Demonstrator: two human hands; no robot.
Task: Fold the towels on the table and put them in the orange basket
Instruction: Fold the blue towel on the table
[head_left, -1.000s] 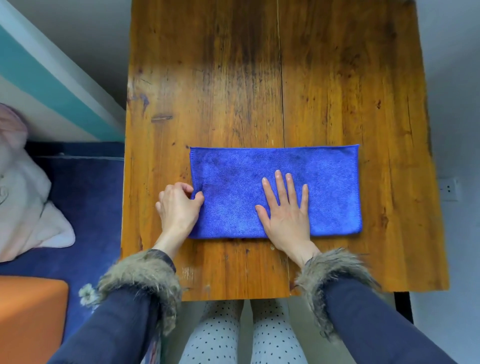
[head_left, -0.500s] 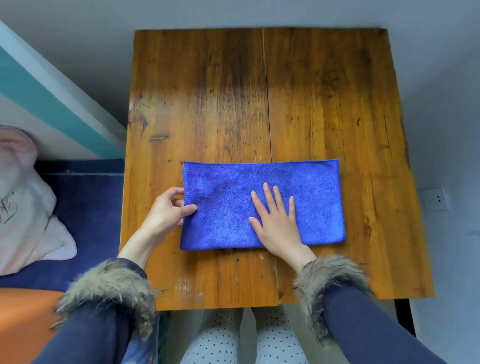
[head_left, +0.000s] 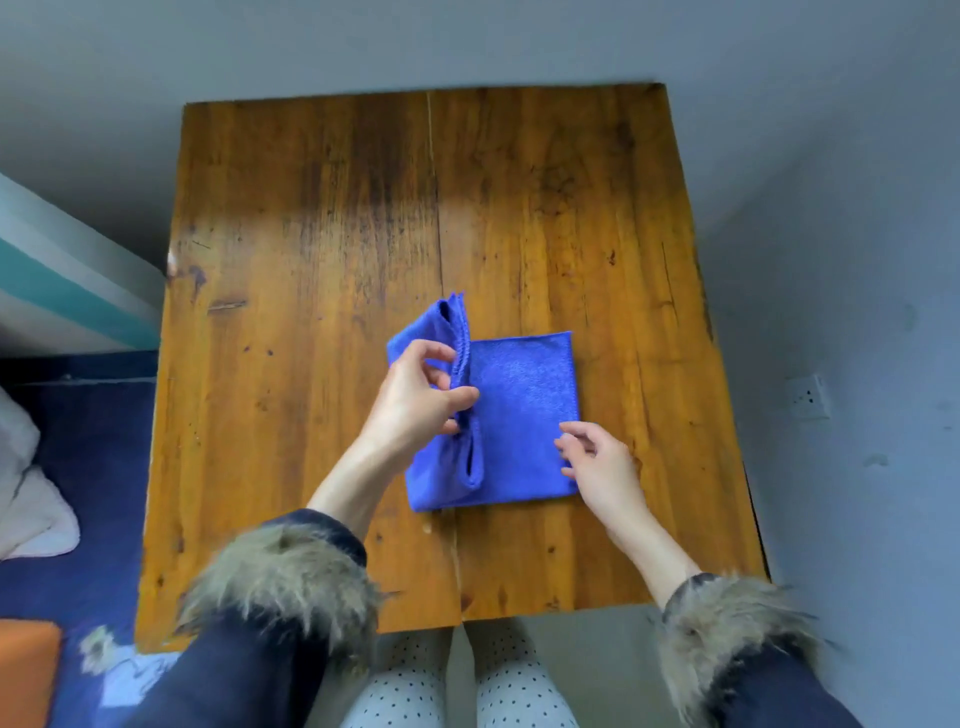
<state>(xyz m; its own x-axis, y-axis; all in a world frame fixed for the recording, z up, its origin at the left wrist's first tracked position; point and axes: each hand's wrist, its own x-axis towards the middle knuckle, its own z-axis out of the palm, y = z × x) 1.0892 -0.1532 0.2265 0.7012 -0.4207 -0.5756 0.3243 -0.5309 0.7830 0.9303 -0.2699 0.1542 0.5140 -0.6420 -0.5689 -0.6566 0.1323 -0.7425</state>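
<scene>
A blue towel (head_left: 522, 415) lies on the wooden table (head_left: 311, 260), near the front middle. My left hand (head_left: 415, 400) pinches the towel's left edge and holds it raised above the flat right half, so the cloth stands up in a fold. My right hand (head_left: 597, 457) rests at the towel's lower right corner with fingers loosely curled, touching the edge. A corner of the orange basket (head_left: 26, 670) shows at the bottom left, on the floor beside the table.
A dark blue rug (head_left: 78, 467) covers the floor to the left, with a white and pink cloth (head_left: 26, 493) on it. A wall socket (head_left: 805, 397) sits at the right. My knees (head_left: 457, 691) are under the table's front edge.
My left hand lifted the towel's left end up and over toward the right. My right hand slid from the towel's middle to its right corner. The view pulled back.
</scene>
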